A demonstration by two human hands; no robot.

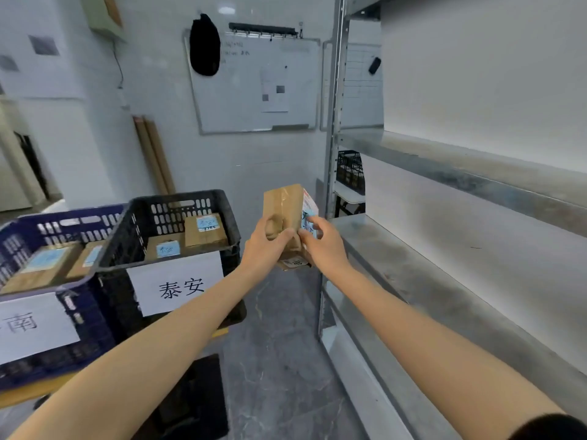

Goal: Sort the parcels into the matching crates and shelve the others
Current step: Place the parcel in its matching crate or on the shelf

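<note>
A small brown cardboard parcel (287,208) with tape and a blue handwritten label on its right face is held up at chest height between both hands. My left hand (265,246) grips its left side and bottom. My right hand (324,244) pinches the right face over the blue label. To the left stands a black crate (222,201) with a white paper sign and a few labelled parcels (205,231) inside. Further left a blue crate (19,227) with its own sign holds more parcels (41,265).
Grey metal shelving (444,281) fills the right side, its boards bare, with an upright post (330,147) just right of the parcel. A whiteboard (254,87) hangs on the far wall. A black basket (351,169) sits behind the shelving. Grey floor lies below.
</note>
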